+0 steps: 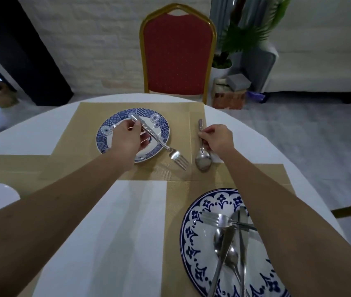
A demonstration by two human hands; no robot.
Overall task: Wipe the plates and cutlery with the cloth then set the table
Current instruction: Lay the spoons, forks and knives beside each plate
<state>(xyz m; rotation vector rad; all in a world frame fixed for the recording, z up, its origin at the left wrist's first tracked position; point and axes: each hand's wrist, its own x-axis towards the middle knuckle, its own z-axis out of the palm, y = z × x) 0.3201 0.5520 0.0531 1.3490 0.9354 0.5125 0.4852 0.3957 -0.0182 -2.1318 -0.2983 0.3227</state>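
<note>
Far place half set, I judge: left hand [125, 139] fingers [136, 125] curled round fork [171, 152] over far plate [104, 136], right hand [218, 139] pinching spoon [203, 160]; near plate's [191, 229] cutlery [230, 243] unlaid.

No text, label, brand, number or sign can be read anywhere in the view. Only blue painted ornament is carried by the small plate [106, 129] and the large plate [194, 221]. The handles of the fork [176, 156] and spoon [203, 160] are shown too small for any marking to be told.
</note>
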